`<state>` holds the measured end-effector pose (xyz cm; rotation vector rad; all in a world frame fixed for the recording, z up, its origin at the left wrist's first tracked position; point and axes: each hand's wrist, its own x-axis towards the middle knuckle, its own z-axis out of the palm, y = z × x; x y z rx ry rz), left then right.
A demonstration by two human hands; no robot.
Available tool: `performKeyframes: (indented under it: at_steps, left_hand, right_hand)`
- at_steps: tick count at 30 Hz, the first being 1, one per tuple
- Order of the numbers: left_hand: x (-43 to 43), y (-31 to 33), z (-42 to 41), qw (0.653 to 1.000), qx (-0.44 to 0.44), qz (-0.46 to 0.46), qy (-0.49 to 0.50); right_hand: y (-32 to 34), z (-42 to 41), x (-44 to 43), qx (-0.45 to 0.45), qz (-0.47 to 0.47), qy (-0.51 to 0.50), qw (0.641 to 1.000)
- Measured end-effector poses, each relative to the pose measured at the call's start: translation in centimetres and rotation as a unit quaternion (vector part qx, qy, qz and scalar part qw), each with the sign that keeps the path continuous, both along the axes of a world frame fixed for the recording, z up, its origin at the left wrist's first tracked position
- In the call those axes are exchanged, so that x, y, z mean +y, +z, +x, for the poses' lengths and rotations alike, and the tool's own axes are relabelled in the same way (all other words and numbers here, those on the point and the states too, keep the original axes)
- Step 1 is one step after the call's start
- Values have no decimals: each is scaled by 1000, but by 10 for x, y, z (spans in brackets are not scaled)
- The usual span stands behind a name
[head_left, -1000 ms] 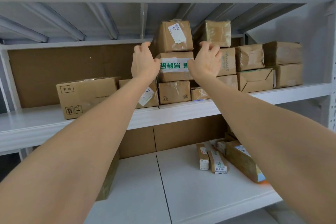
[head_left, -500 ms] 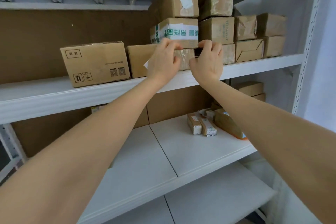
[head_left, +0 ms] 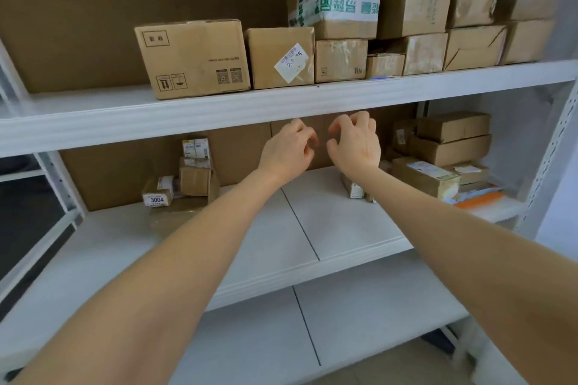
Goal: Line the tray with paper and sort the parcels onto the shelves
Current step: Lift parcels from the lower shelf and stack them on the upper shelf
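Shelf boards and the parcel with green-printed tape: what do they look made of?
Shelf boards: probably painted metal, smooth matte white, thin panel seams. Parcel with green-printed tape: brown cardboard, matte, creased; tape looks like glossy plastic.

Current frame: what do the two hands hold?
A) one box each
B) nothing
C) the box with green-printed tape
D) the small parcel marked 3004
B: the left hand and right hand hover empty, fingers loosely curled, above the middle shelf, touching no parcel.
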<state>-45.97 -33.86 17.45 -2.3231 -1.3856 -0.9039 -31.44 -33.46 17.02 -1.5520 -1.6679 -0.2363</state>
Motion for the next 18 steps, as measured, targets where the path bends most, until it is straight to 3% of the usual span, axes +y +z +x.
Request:
performKeyframes:
  at_steps: [4, 18]
  left_hand:
    - [-3, -25, -23, 993, -17, -94, 73]
    - [7, -75, -119, 937, -89, -228, 248]
  right_hand:
    - [-22, -13, 3, -7, -53, 21, 998]
    - [-64, -106, 35, 10, -190, 82, 978]
